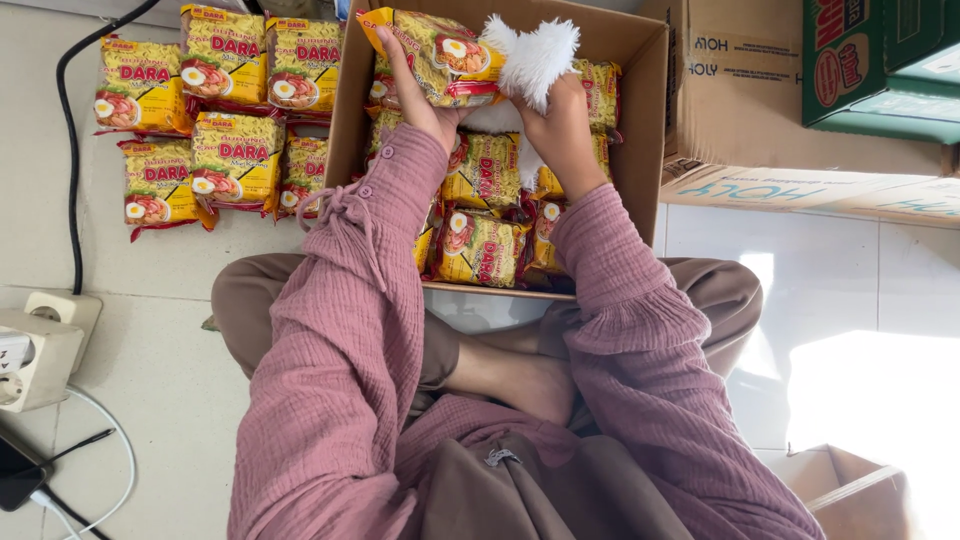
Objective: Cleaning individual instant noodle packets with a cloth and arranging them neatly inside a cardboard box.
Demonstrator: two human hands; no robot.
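Observation:
My left hand point(415, 95) grips a yellow noodle packet point(440, 55) by its underside, holding it above an open cardboard box point(645, 120). My right hand point(562, 125) is closed on a fluffy white cloth point(535, 55) that presses against the right end of that packet. Inside the box lie several more yellow noodle packets point(480, 245), some partly hidden under my arms. Both pink sleeves reach over the box's near edge.
Several yellow noodle packets point(215, 110) lie in rows on the floor left of the box. A black cable point(72, 150) and a white power strip point(35, 350) sit far left. Cardboard cartons point(800, 100) stand at right; a small open box point(850, 490) sits lower right.

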